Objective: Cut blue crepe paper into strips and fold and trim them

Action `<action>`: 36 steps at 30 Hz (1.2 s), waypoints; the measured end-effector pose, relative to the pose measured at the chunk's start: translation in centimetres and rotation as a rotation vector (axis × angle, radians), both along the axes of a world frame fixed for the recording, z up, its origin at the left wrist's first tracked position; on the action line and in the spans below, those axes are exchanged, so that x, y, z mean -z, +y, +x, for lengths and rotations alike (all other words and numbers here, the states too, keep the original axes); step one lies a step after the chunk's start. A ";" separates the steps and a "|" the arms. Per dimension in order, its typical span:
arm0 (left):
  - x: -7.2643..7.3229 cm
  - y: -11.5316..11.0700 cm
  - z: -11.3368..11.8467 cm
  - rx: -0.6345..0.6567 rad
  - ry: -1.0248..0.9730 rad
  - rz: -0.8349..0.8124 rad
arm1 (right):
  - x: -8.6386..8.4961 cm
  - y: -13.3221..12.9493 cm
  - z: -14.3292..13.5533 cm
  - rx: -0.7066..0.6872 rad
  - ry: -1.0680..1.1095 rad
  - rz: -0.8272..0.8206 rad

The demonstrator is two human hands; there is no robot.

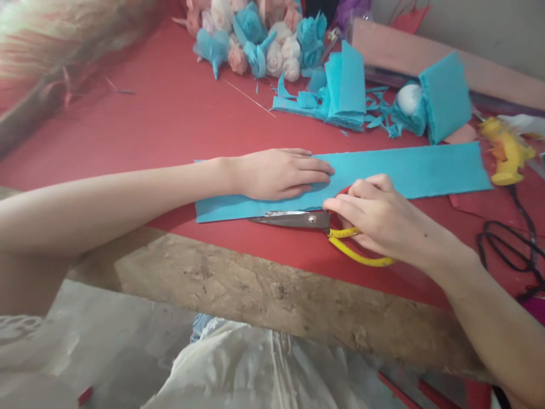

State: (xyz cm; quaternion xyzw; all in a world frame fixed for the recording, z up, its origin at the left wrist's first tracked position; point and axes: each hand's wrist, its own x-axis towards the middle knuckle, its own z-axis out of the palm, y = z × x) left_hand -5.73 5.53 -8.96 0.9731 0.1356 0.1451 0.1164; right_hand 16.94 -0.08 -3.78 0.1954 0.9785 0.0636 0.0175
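Observation:
A long strip of blue crepe paper (409,169) lies flat on the red table, running left to right. My left hand (287,173) rests palm down on it, fingers extended to the right. Just below the strip's near edge lie dark-bladed scissors (293,219) with yellow and red handles, blades pointing left and looking closed. My right hand (372,213) is at the handles with its fingers curled, over the strip's near edge. The hand hides part of the handles.
Behind are paper flowers (255,42), folded blue paper (347,85) with scraps, a white ball (409,99) and another blue piece (447,97). A yellow glue gun (508,153) with a black cord lies right. The table's wooden edge (255,278) runs in front.

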 end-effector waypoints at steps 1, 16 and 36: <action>0.0 0.0 0.0 -0.001 0.001 -0.001 | 0.0 0.0 0.0 -0.006 -0.001 0.008; 0.0 -0.1 0.1 -0.008 0.003 -0.001 | 0.8 -1.3 0.1 0.017 -0.093 0.173; 0.3 0.2 0.0 0.016 -0.021 0.021 | 0.7 -0.4 -2.2 -0.031 0.034 0.090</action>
